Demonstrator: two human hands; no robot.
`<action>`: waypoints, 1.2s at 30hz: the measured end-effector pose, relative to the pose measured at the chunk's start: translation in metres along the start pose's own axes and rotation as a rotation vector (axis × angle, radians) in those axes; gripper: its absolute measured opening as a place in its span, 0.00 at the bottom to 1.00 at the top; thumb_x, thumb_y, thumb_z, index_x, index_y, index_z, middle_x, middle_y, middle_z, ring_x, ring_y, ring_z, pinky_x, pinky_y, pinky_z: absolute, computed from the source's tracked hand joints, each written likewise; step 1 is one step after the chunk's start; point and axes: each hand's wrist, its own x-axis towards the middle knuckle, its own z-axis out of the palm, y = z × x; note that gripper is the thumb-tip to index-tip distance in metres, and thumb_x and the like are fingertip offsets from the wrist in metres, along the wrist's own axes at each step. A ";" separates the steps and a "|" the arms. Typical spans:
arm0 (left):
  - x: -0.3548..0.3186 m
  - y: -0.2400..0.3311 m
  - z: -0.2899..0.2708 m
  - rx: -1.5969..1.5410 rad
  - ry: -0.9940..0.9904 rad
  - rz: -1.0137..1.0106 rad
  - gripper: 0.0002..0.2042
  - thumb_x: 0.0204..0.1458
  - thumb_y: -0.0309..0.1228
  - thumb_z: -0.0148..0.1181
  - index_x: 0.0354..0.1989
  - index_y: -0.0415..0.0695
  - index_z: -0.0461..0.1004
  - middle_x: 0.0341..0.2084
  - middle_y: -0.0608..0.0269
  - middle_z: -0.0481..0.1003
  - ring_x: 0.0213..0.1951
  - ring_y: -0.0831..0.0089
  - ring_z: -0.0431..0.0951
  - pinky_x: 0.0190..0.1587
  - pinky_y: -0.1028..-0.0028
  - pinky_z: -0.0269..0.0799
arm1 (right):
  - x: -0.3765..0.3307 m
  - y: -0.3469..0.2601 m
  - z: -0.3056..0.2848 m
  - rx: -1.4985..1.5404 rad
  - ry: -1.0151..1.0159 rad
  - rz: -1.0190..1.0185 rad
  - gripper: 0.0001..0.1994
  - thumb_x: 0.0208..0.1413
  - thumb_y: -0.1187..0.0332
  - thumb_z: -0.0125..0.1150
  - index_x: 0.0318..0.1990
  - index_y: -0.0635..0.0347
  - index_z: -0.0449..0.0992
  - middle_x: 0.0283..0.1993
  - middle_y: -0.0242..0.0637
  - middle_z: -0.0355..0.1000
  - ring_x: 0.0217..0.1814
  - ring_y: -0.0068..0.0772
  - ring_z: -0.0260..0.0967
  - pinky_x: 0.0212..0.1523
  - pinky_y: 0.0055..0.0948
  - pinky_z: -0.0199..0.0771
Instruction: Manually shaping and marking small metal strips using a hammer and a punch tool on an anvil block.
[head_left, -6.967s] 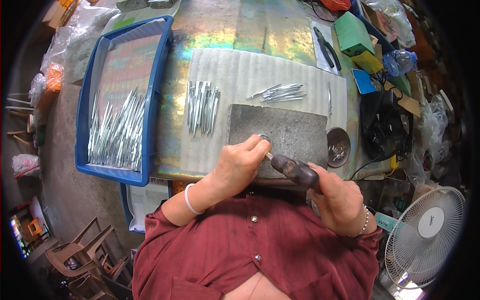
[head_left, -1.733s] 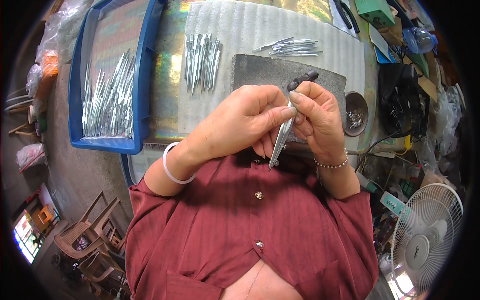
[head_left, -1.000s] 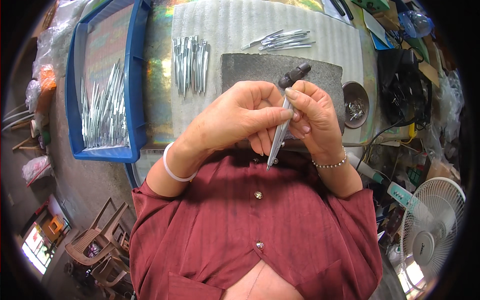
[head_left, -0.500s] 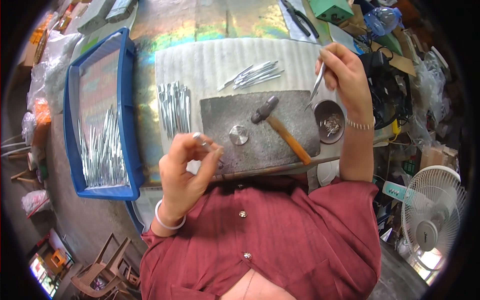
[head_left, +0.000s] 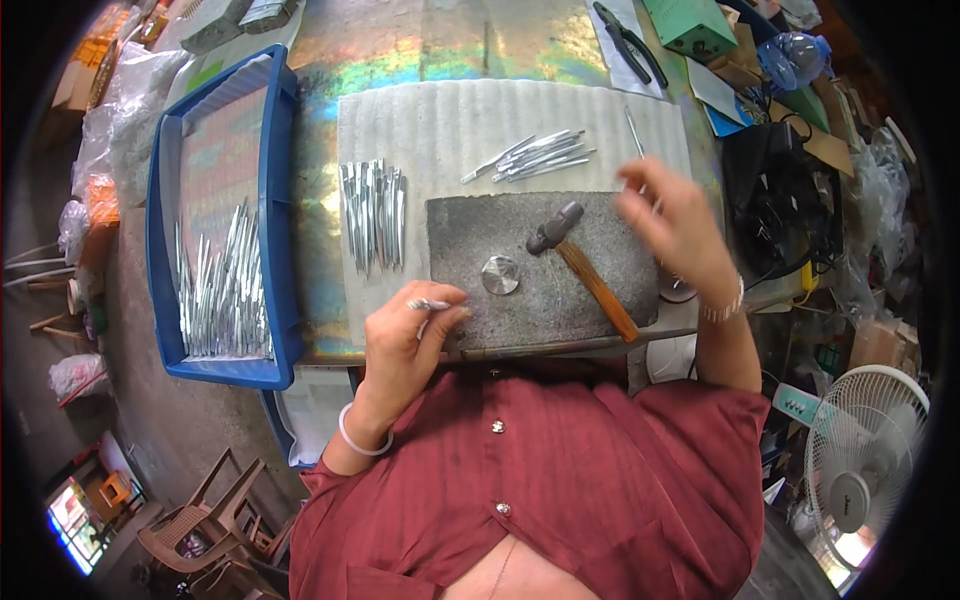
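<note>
Pinched between the thumb and fingers of my left hand (head_left: 408, 325) is a small silver metal piece (head_left: 428, 304), mostly hidden by the fingers. This hand is near the lower left of a dark grey slab (head_left: 470, 225). My right hand (head_left: 680, 225), a little blurred, hovers over the slab's right edge with fingers apart, and I see nothing in it. Just beyond its fingertips, tweezers (head_left: 634, 132) lie on the white foam sheet (head_left: 420, 110). On the slab are a round metal disc (head_left: 500, 275) and a wooden-handled hammer (head_left: 590, 280). The right hand mostly covers a small bowl (head_left: 677, 289).
Silver strips lie on the foam in a left bundle (head_left: 374, 215) and a far pile (head_left: 540, 157). A blue tray (head_left: 277, 230) at left holds many more. Pliers (head_left: 632, 48), a green box (head_left: 690, 25) and a black bag (head_left: 770, 190) sit at the far right.
My right hand has let go of the tweezers, now on the foam, and has moved lower and inward over the bowl. My left hand keeps its pinch on the small metal piece.
</note>
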 end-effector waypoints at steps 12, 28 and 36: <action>0.023 0.002 0.024 -0.515 -0.036 -0.226 0.04 0.53 0.19 0.58 0.36 0.35 0.74 0.29 0.62 0.77 0.30 0.79 0.76 0.34 0.80 0.72 | -0.069 -0.036 0.049 -0.413 0.033 -0.147 0.25 0.38 0.76 0.61 0.48 0.68 0.65 0.41 0.44 0.62 0.42 0.42 0.65 0.39 0.34 0.72; 0.022 0.002 0.028 -0.384 0.009 -0.172 0.02 0.53 0.18 0.57 0.33 0.35 0.74 0.25 0.63 0.76 0.26 0.80 0.76 0.30 0.81 0.72 | -0.066 -0.032 0.050 -0.311 0.013 -0.117 0.22 0.39 0.77 0.58 0.47 0.68 0.63 0.40 0.45 0.61 0.42 0.44 0.65 0.39 0.36 0.72; 0.023 0.002 0.030 -0.411 -0.001 -0.194 0.01 0.53 0.18 0.57 0.33 0.36 0.73 0.26 0.63 0.76 0.26 0.79 0.76 0.30 0.81 0.72 | -0.065 -0.029 0.050 -0.288 0.011 -0.099 0.21 0.41 0.78 0.57 0.46 0.67 0.63 0.41 0.46 0.61 0.43 0.45 0.66 0.39 0.37 0.72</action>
